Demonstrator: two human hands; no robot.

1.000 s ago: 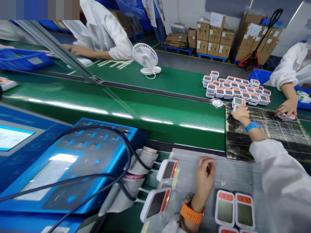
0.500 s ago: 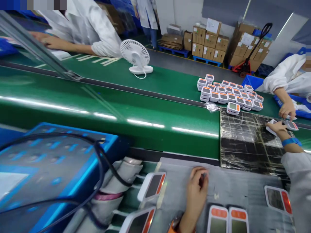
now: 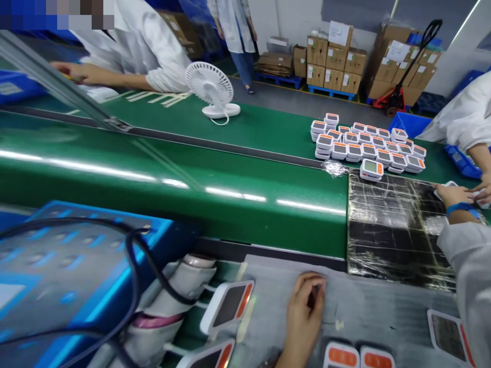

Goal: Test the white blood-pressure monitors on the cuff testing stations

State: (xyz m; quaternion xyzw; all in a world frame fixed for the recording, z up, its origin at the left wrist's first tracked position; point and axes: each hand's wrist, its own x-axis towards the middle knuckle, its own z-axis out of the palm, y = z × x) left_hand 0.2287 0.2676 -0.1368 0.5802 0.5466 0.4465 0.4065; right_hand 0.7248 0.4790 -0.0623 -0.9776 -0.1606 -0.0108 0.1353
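My left hand (image 3: 305, 314) hovers low over the grey mat (image 3: 268, 286), its fingers curled towards the thumb; whatever lies between them, if anything, cannot be made out. My right hand (image 3: 454, 196), with a blue wristband, reaches over the black taped board (image 3: 395, 225) and grips a white-cased device (image 3: 447, 187), mostly covered by the fingers. A co-worker's hand (image 3: 484, 191) is close beside it. Around my left hand lie white devices with grey screens and orange panels: a tilted device (image 3: 229, 305) on the left, a pair including one device (image 3: 341, 355) below, and another device (image 3: 448, 335) on the right.
Several stacked devices (image 3: 368, 145) stand across the green belt (image 3: 230, 199). A white fan (image 3: 210, 89) stands beyond it. Black cables (image 3: 134, 271) loop over a blue-edged grey box (image 3: 76, 255). A metal bar (image 3: 65, 76) slants across the upper left, and co-workers sit opposite.
My right hand has shifted right with a white device, nearer the co-worker's hand. That hand has come down towards mine. My left hand keeps its curled pose while the view tilts slightly.
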